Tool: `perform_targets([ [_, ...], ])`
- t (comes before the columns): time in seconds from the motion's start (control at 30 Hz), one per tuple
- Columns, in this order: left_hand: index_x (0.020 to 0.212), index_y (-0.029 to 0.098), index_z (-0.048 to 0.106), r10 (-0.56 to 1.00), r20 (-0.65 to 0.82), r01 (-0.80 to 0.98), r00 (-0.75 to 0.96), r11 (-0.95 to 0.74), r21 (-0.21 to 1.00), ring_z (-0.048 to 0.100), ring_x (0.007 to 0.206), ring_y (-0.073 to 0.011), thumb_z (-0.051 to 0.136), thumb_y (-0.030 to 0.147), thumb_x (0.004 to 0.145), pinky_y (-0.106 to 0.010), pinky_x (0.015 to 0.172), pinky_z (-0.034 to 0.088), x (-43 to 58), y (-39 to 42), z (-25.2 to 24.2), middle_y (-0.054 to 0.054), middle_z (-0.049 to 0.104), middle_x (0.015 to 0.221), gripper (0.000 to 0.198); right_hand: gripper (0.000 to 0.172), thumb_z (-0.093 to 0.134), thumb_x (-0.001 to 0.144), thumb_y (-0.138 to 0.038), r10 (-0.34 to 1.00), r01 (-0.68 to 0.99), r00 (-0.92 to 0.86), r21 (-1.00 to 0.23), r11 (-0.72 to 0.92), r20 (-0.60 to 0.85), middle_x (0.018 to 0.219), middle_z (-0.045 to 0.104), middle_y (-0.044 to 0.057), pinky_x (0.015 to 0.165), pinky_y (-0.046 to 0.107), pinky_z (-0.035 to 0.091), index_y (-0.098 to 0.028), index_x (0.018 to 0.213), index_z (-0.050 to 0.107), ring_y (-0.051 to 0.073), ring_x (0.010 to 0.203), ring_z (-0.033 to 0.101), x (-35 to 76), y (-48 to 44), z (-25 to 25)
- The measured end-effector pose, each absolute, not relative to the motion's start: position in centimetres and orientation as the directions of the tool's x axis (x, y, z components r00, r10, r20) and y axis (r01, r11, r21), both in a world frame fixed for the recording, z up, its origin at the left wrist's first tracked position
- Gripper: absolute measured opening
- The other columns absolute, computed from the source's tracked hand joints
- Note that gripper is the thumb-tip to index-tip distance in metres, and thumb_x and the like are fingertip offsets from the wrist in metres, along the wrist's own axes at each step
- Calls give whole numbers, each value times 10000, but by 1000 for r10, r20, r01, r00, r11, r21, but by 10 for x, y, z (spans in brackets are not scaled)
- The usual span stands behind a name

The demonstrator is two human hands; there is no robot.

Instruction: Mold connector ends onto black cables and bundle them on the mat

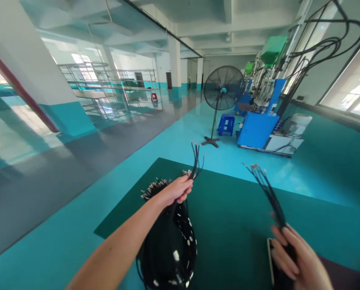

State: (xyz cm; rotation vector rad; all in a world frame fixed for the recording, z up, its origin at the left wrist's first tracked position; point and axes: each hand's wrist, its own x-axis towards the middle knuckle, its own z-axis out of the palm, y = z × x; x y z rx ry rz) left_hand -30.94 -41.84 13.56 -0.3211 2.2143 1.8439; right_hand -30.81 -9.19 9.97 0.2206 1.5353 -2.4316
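My left hand [180,189] is closed round a bunch of thin black cables [195,163], whose tips fan out above the fist. Below it, a large coiled heap of black cables [189,237] with white labels and pale connectors lies on the dark green table mat [225,213]. At the lower right, my right hand [291,249] grips another black cable bunch [272,195], its loose ends pointing up and left. This hand is slightly blurred. A dark flat object with a light edge [270,257] lies partly hidden beside the right hand.
Beyond the mat stand a black pedestal fan [224,88], a blue stool [226,124] and a blue machine [257,129] with hoses. Metal racks [107,90] and a pillar [59,80] are at the left.
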Motion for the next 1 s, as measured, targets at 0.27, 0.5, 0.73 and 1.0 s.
perform_targets([
  [0.27, 863, 152, 378, -97, -584, -495, -806, 652, 574, 511, 483, -133, 304, 141, 820, -257, 464, 431, -287, -497, 29, -10, 482, 633, 87, 396, 593, 790, -362, -379, 443, -872, -827, -346, -309, 588, 400, -63, 276, 146, 163, -214, 1141, 484, 10, 314, 223, -289, -239, 75],
  [0.5, 914, 106, 569, 30, -346, -80, -938, 951, 299, 403, 1094, -353, 515, 162, 690, -515, 896, 327, -289, -512, 22, -179, 520, 1038, 237, 480, 534, 827, -421, -307, 334, -904, -940, -74, -297, 394, 290, -112, 293, 158, 143, -154, 1202, 400, 37, 303, 174, -300, -285, 57],
  [0.73, 1324, 72, 267, -83, -390, -197, -917, 945, 261, 500, 973, -349, 626, 561, 569, -453, 767, 437, -330, -514, 3, -220, 491, 1107, 969, 460, 550, 802, -435, -153, 357, -926, -932, -65, -344, 425, 305, -110, 292, 154, 174, -165, 1148, 413, 40, 310, 205, -288, -276, 33],
  [1.0, 1350, 163, 208, -323, -310, -390, -894, 902, 184, 517, 955, -295, 548, 128, 661, -417, 736, 415, -333, -478, -28, -190, 535, 1056, 769, 374, 577, 768, -392, -217, 377, -916, -908, -180, -338, 486, 316, -110, 277, 149, 166, -169, 1029, 428, 35, 314, 209, -281, -278, 12],
])
